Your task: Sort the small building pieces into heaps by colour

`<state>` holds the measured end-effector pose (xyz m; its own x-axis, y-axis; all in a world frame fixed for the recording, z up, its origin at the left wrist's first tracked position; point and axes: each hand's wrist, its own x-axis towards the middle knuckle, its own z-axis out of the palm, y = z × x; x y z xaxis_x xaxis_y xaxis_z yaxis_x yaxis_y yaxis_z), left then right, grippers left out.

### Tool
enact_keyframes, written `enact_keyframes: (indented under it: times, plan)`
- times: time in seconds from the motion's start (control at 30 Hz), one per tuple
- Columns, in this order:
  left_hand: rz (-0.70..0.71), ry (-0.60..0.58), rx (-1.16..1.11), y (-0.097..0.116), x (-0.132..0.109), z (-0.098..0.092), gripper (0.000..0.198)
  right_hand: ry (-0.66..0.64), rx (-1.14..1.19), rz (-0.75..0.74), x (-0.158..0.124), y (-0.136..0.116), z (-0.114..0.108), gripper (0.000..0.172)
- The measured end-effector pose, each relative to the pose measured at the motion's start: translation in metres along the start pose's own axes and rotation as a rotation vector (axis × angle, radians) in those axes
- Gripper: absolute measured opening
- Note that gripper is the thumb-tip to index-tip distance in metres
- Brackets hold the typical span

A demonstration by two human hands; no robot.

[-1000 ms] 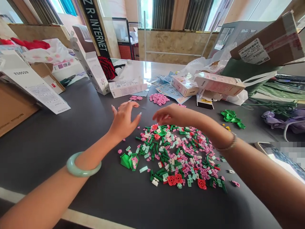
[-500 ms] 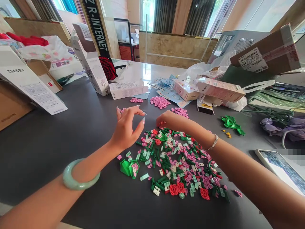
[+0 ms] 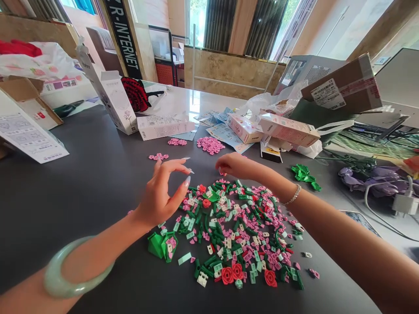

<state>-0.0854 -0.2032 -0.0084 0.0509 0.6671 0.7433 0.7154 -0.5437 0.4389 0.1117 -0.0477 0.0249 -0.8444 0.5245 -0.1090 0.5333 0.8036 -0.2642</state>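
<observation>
My left hand (image 3: 162, 187) hovers at the left side of a spread heap of small building bricks (image 3: 225, 235), thumb and fingers apart with nothing between them. Across from it, my right hand (image 3: 235, 165) is over the heap's far edge, its fingers curled together. A small pink brick (image 3: 222, 172) shows at those fingertips. Pink, dark green, mint, white and red pieces make up the heap, with red rose pieces (image 3: 232, 273) at the near side. Green leaf pieces (image 3: 163, 246) lie below my left wrist. Beyond the hands are sorted pink piles (image 3: 210, 145).
Left stand white cartons (image 3: 114, 102). At the back are a flattened box (image 3: 165, 126), blue leaflets (image 3: 222, 133), small pink boxes (image 3: 290, 128) and a brown parcel (image 3: 340, 87). Right lie green pieces (image 3: 304, 175), purple flowers (image 3: 376, 181), a charger (image 3: 404, 203) and a partly covered phone (image 3: 360, 220).
The view has turned right, so the table's things appear farther left. A small pink cluster shows beyond my left hand. My right hand now covers most of the rightmost pink pile.
</observation>
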Motion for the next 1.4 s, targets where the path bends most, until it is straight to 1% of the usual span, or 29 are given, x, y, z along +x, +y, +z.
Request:
enact_keyframes:
  times: [0.1,0.23,0.3,0.4,0.57,0.7,0.77,0.83,0.9,1.03,1.1,1.17,1.27,1.4]
  plan:
    - [0.022,0.03,-0.069,-0.002,-0.001,0.001,0.03,0.002,-0.027,-0.057,-0.007,-0.001,0.0,0.023]
    - [0.002,0.019,-0.104,-0.005,-0.003,0.001,0.032,-0.061,-0.018,-0.145,-0.014,-0.004,0.001,0.024]
    - [-0.023,0.015,-0.11,-0.007,-0.004,0.001,0.032,-0.09,-0.022,-0.161,-0.014,-0.006,0.002,0.024]
    - [-0.054,0.034,-0.15,-0.008,-0.004,0.001,0.03,-0.112,-0.038,-0.153,-0.013,-0.008,0.004,0.021]
    - [-0.079,0.044,-0.189,-0.008,-0.003,0.001,0.031,-0.112,-0.015,-0.111,-0.013,-0.008,0.006,0.015]
    - [-0.085,0.039,-0.198,-0.009,-0.004,0.002,0.03,-0.094,0.046,-0.079,-0.013,-0.009,0.008,0.025]
    - [-0.09,0.04,-0.2,-0.01,-0.004,0.001,0.03,-0.088,0.082,-0.071,-0.012,-0.007,0.006,0.027]
    - [-0.095,0.039,-0.203,-0.011,-0.005,0.001,0.03,-0.072,0.115,-0.062,-0.011,0.0,0.001,0.021]
    - [-0.101,0.039,-0.203,-0.011,-0.005,0.0,0.03,-0.02,0.136,-0.038,-0.009,0.015,-0.009,0.014]
    - [-0.156,0.055,-0.16,-0.013,-0.005,0.0,0.028,0.179,0.131,0.089,-0.01,0.063,-0.025,0.01]
    - [-0.184,0.061,-0.139,-0.013,-0.005,0.0,0.027,0.233,0.137,0.142,-0.013,0.085,-0.026,0.01]
    - [-0.198,0.06,-0.13,-0.013,-0.005,0.0,0.026,0.246,0.156,0.166,-0.017,0.1,-0.022,0.011]
    - [-0.248,0.016,-0.106,-0.011,-0.004,0.0,0.026,0.232,0.193,0.177,-0.019,0.109,-0.013,0.012]
    - [-0.301,-0.058,-0.08,-0.008,-0.002,-0.001,0.025,0.237,0.208,0.189,-0.017,0.106,-0.006,0.007]
